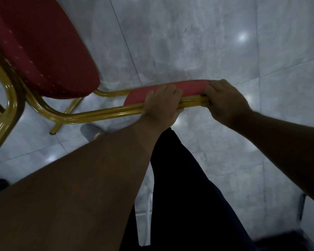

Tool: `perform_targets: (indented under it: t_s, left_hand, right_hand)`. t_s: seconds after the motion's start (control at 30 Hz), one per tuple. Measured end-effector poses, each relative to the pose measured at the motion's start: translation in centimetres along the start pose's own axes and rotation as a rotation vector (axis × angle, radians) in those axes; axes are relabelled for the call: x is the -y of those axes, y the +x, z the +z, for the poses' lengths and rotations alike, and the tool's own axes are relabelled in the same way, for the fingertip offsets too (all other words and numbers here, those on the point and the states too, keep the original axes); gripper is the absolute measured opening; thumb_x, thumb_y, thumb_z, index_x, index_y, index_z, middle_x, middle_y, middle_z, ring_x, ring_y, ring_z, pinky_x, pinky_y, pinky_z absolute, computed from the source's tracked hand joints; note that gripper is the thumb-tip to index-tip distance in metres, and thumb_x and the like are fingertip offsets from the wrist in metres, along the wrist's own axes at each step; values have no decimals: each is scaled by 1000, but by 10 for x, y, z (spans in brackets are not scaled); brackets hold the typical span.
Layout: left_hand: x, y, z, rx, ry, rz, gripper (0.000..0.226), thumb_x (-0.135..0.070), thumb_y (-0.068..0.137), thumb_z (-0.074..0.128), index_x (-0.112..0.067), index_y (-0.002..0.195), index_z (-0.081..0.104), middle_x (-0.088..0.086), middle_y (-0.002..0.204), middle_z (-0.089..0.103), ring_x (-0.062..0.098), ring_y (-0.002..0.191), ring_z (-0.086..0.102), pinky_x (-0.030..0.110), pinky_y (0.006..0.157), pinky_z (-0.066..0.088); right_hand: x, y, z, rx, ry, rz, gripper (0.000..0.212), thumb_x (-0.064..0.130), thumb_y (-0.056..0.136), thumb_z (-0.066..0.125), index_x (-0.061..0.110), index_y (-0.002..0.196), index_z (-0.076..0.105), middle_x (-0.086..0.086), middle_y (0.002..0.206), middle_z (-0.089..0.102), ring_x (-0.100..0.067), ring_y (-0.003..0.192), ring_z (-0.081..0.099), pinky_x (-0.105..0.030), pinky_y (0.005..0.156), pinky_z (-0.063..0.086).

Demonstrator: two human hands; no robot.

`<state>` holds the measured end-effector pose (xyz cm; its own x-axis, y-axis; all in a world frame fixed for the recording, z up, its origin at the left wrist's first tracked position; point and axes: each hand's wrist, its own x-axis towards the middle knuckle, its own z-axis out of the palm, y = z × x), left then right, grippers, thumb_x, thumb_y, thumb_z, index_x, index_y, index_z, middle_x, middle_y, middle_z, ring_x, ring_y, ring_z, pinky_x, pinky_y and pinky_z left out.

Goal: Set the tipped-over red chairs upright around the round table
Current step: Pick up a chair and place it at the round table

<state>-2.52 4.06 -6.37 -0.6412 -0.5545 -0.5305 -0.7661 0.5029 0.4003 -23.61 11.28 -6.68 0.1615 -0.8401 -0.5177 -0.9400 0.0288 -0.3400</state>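
A red chair [43, 51] with a dotted seat cushion and a gold metal frame fills the upper left of the head view. Its red padded backrest [188, 87] stretches toward me, seen edge-on. My left hand [161, 104] is closed around the backrest's gold tube and padding. My right hand [225, 98] grips the same backrest at its far right end. One gold leg tip [53, 132] touches the floor. The round table is out of view.
Grey marble floor tiles [188, 42] with light reflections lie beneath the chair and to the right. My dark trouser leg [185, 178] and a grey shoe [91, 131] are below the backrest. A dark object [297, 240] sits at the bottom right corner.
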Motion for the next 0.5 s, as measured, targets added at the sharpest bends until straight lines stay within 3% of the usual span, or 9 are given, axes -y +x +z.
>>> perform_targets:
  t_s: [0.2, 0.33, 0.4, 0.5]
  left_hand:
    - [-7, -21, -17, -151, -11, 4, 26, -30, 92, 52, -12, 109, 62, 10, 107, 65, 33, 99, 60, 44, 78, 45]
    - [-11, -51, -58, -201, -131, -93, 44, -36, 84, 36, -11, 107, 65, 10, 107, 65, 32, 99, 60, 41, 81, 41]
    - [-8, -74, -85, -269, -209, -109, 43, -34, 82, 40, -10, 104, 67, 10, 103, 66, 32, 96, 60, 41, 81, 42]
    - [4, -112, -124, -357, -262, -123, 23, -21, 82, 67, -11, 104, 67, 7, 104, 65, 31, 98, 58, 40, 84, 40]
  right_hand:
    - [24, -4, -31, -46, -16, -2, 35, 25, 91, 65, 6, 120, 62, -17, 115, 64, -37, 98, 56, -52, 84, 47]
    - [56, -16, -72, -138, 7, 7, 33, 24, 89, 70, 10, 118, 65, -14, 105, 64, -35, 92, 56, -48, 77, 47]
    - [79, -24, -99, -202, 31, -25, 32, 24, 88, 71, 10, 116, 67, -14, 102, 63, -34, 90, 55, -44, 73, 45]
    - [118, -36, -139, -277, 88, -101, 34, 29, 88, 72, 12, 117, 68, -11, 103, 64, -31, 91, 54, -42, 76, 42]
